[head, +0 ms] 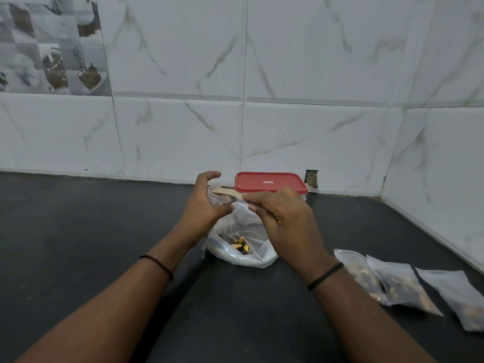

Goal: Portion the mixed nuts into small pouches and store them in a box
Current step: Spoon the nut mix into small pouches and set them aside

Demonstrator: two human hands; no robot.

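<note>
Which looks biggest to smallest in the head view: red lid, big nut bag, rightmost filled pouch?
1. Big nut bag, partly hidden by the hands.
2. Red lid and rightmost pouch: about alike; the pouch lies nearer the camera, so unsure.

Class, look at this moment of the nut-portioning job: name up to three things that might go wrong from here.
1. The left hand holds the pouch above the counter while the right hand tips a wooden spoon into it; nuts may miss its mouth.
2. The nut bag lies open and slumped; a bump may scatter nuts.
3. The box has its lid on, so the filled pouches stay out.
</note>
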